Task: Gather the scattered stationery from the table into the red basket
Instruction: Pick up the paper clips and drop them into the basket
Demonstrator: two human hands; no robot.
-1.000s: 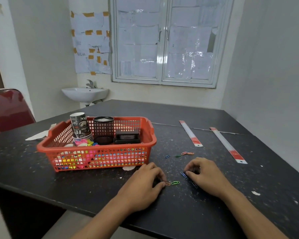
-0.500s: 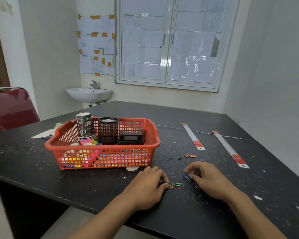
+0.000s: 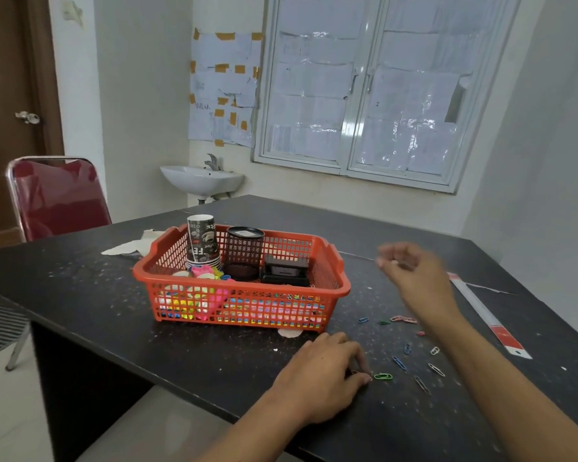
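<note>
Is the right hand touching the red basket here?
Apart. The head view shows the right hand raised, right of the red basket, with a strip of dark table visible between them.

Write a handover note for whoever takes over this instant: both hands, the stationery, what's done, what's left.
Left hand: down on the table, curled fingertips just left of the green paper clip; grip unclear.
Right hand: in the air right of the red basket, blurred; contents unclear.
Done: paper cups, mesh pen holder and sticky notes are in the basket.
Left: scattered paper clips and a ruler lie on the table.
</note>
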